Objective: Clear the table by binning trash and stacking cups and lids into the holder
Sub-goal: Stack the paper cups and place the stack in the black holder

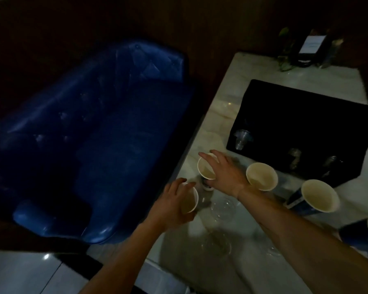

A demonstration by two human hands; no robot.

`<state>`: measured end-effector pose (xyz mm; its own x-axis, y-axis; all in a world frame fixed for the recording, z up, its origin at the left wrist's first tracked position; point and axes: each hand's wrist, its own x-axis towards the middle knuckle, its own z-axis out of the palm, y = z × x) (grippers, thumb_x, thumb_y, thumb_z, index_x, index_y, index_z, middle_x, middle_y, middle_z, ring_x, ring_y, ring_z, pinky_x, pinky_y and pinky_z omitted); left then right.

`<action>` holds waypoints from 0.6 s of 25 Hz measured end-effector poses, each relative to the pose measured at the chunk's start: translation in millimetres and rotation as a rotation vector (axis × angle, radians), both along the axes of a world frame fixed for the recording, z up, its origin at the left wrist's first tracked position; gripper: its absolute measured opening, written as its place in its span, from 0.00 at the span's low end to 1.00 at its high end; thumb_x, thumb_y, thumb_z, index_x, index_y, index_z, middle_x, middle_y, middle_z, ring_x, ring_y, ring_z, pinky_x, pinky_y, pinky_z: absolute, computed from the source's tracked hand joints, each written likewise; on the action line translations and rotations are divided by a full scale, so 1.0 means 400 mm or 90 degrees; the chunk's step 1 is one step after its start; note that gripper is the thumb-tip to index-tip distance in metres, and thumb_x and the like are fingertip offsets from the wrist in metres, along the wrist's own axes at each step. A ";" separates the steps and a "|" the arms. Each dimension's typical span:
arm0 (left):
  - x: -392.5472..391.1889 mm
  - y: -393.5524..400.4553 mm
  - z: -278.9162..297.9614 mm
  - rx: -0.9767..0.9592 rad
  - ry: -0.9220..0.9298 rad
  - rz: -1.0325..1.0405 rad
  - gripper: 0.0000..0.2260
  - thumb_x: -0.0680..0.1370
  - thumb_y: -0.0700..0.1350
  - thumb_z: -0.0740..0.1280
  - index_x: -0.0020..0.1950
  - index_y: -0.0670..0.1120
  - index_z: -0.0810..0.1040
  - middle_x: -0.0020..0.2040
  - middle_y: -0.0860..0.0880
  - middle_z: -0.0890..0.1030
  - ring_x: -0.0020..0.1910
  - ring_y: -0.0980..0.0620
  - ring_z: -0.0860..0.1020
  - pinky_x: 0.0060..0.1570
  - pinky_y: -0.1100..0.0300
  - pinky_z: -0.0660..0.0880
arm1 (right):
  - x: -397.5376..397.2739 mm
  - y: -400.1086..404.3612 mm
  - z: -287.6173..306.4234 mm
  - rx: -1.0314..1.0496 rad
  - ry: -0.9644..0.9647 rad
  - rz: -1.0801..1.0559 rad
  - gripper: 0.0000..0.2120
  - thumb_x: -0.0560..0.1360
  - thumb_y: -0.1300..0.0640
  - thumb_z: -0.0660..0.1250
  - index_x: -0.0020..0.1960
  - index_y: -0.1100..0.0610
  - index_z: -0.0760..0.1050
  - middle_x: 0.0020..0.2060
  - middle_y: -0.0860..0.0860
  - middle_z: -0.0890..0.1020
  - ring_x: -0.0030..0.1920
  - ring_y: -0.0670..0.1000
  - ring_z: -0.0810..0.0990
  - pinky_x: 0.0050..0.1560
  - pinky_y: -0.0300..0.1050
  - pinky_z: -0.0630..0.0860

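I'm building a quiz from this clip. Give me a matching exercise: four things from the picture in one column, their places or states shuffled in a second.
Things
1. left hand
2. right hand
3. bin
4. clear lid

Places or states
A. lies flat on the table between the forearms
B. stands beside the table, lined in blue
C. grips the cup at the table's edge
D. reaches over the cup farther back

Pairs: 1-C, 2-D, 3-B, 4-A

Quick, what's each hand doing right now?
Left hand: grips a white-lined paper cup.
Right hand: grips another white-lined paper cup by its rim.
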<state>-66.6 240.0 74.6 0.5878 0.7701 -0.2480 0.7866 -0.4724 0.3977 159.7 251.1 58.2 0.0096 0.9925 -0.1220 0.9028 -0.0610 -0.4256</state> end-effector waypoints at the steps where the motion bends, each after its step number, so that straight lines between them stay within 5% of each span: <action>1: -0.005 -0.002 -0.003 0.006 -0.014 0.015 0.41 0.70 0.58 0.74 0.76 0.62 0.53 0.78 0.53 0.53 0.75 0.47 0.55 0.66 0.42 0.71 | -0.009 -0.022 0.007 0.018 0.020 -0.019 0.39 0.70 0.44 0.70 0.73 0.35 0.52 0.76 0.48 0.55 0.72 0.61 0.61 0.66 0.58 0.68; 9: -0.058 -0.051 -0.014 -0.001 -0.275 0.085 0.40 0.65 0.59 0.76 0.73 0.61 0.60 0.73 0.55 0.58 0.70 0.51 0.63 0.64 0.48 0.72 | -0.049 -0.353 0.069 0.214 0.032 -0.169 0.37 0.65 0.38 0.71 0.70 0.37 0.60 0.73 0.41 0.60 0.69 0.47 0.63 0.56 0.42 0.70; 15: -0.049 -0.127 0.027 0.010 -0.348 -0.032 0.33 0.67 0.64 0.68 0.71 0.64 0.63 0.69 0.60 0.63 0.66 0.57 0.66 0.61 0.58 0.71 | -0.072 -0.658 0.003 0.159 0.010 -0.308 0.42 0.62 0.35 0.72 0.70 0.28 0.52 0.73 0.37 0.57 0.69 0.49 0.64 0.54 0.45 0.75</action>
<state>-86.3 189.1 85.3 0.6645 0.7384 0.1151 0.4436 -0.5136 0.7344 131.1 -12.1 59.5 0.4718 0.8743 0.1138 0.7906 -0.3624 -0.4936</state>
